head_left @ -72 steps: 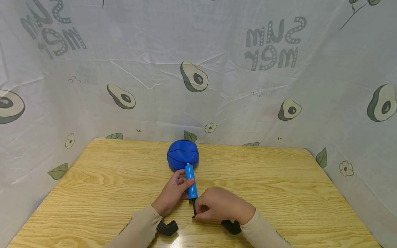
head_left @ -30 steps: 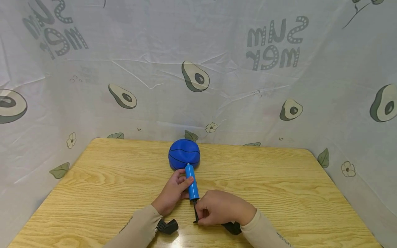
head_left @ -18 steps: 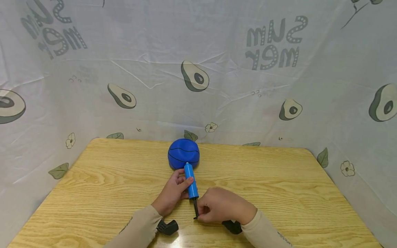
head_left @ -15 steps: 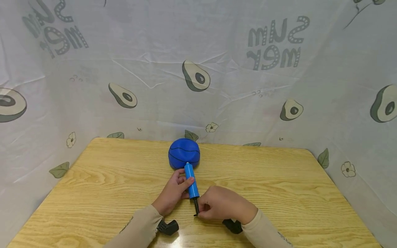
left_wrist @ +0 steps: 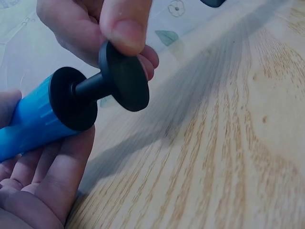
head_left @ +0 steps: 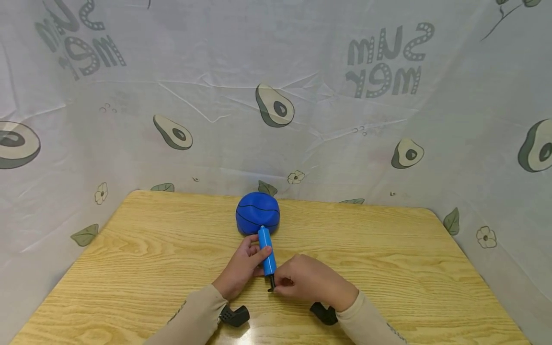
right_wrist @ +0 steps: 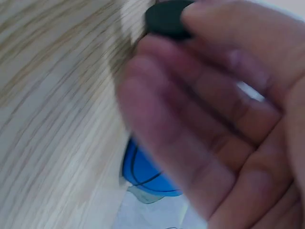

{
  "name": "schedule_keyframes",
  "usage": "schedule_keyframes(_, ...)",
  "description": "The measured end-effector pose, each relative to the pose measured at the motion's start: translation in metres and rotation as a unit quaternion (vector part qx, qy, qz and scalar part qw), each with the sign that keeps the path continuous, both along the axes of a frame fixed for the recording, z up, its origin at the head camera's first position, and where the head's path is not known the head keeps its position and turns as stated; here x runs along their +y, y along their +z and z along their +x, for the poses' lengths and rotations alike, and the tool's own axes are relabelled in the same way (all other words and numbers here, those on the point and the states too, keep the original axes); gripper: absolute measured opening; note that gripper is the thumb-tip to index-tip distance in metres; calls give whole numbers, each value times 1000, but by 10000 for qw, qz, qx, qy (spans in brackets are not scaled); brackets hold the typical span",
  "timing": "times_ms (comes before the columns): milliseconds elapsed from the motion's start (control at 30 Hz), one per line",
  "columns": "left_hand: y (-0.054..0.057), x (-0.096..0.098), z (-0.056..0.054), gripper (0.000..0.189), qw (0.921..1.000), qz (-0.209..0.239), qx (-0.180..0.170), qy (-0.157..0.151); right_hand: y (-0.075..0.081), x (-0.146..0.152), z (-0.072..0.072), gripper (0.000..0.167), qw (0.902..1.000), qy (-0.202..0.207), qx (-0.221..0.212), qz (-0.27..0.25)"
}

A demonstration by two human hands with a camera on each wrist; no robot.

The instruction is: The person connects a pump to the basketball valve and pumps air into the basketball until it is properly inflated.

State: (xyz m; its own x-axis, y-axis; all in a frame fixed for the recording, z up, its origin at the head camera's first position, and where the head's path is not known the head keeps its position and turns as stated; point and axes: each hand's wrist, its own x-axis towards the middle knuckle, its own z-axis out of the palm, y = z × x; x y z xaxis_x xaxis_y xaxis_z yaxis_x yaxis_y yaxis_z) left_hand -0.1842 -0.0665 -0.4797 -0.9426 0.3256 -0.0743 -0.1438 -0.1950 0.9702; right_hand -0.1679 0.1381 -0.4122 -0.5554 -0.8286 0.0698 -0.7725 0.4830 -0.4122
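A blue hand pump (head_left: 268, 258) points away from me, its nozzle end right at a dented blue ball (head_left: 257, 211) with black lines. My left hand (head_left: 242, 266) grips the pump's barrel, thumb on top and fingers beneath. The pump's black handle (left_wrist: 125, 78) sticks out of the near end on a short length of rod. My right hand (head_left: 312, 280) pinches the rim of that handle between thumb and fingers. In the right wrist view the handle's dark disc (right_wrist: 167, 20) shows under the thumb, and part of the ball appears beyond the fingers.
A wooden table (head_left: 388, 268) lies under both hands. Behind it hangs a pale curtain (head_left: 215, 57) printed with avocados and leaves. Black wrist devices (head_left: 235, 316) sit below both sleeves, close over the table.
My right hand drew the pump handle out slightly, then pushed it forward, so less rod shows now. My left hand keeps its grip on the barrel, and the ball stays in place.
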Motion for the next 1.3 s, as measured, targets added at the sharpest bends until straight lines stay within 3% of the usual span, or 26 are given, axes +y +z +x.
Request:
schedule_keyframes(267, -1, 0, -3, 58, 9999, 156, -54, 3, -4, 10, -5, 10, 9986, 172, -415, -288)
schedule_keyframes(500, 0, -2, -2, 60, 9998, 162, -67, -43, -11, 7, -6, 5, 9974, 398, -283, -536)
schedule_keyframes(700, -3, -3, -3, 57, 9996, 218, -17, -166, -12, 6, -4, 7, 9971, 575, -315, -393)
schedule_keyframes(1033, 1, -4, -2, 53, 9998, 169, -37, -138, -9, 3, 2, 7, 9899, 1140, -815, -193)
schedule_keyframes(1300, 1, -2, -3, 53, 9999, 121, -19, -100, -8, 4, 2, 8, 9941, 712, -821, -14)
